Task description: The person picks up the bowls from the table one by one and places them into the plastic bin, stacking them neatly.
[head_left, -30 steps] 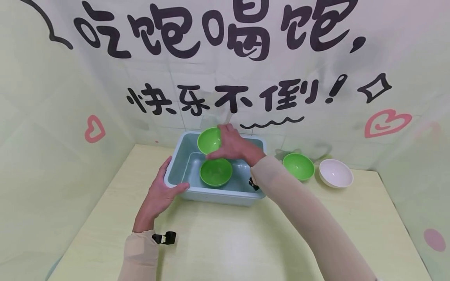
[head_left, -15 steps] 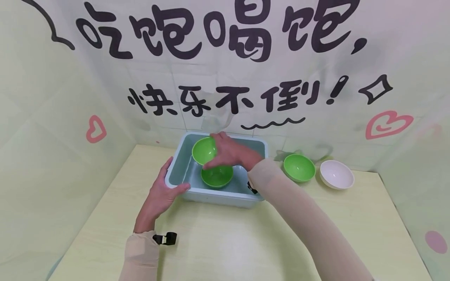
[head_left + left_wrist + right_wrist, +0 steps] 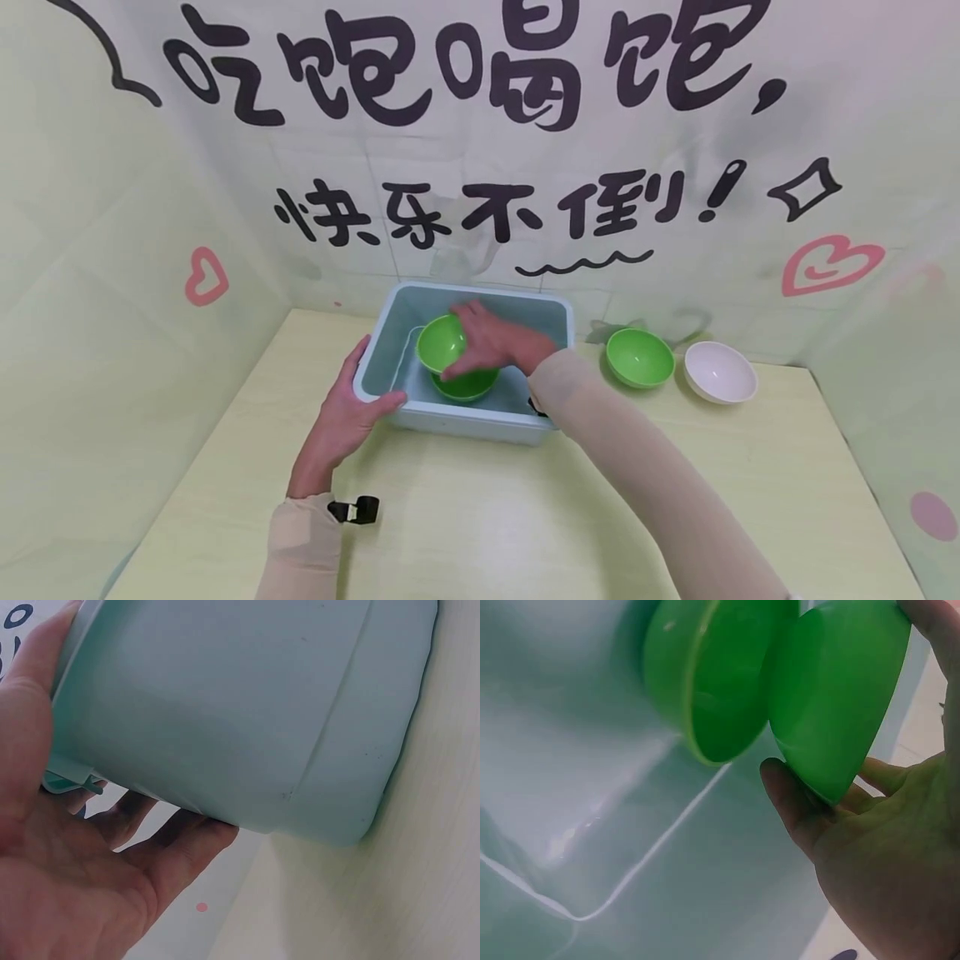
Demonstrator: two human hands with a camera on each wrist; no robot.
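Note:
My right hand (image 3: 489, 340) holds a green bowl (image 3: 438, 343) by its edge, inside the light blue plastic basin (image 3: 465, 425). Below it, a second green bowl (image 3: 467, 387) sits on the basin's floor, partly covered by the held one. In the right wrist view, the held bowl (image 3: 838, 697) is tilted right beside the mouth of the lower bowl (image 3: 676, 682); whether they touch is unclear. My left hand (image 3: 348, 421) grips the basin's near left corner, thumb at the rim. The left wrist view shows its fingers (image 3: 196, 851) against the basin's outer wall (image 3: 247, 712).
To the right of the basin, another green bowl (image 3: 640, 358) and a white bowl (image 3: 720, 372) stand side by side on the pale wooden table (image 3: 480, 517). A printed cloth wall (image 3: 360, 150) rises right behind the basin, with more cloth at both sides.
My right hand has lowered the green bowl from near the basin's back rim toward the lower bowl, hiding more of it. The left hand stays at the corner.

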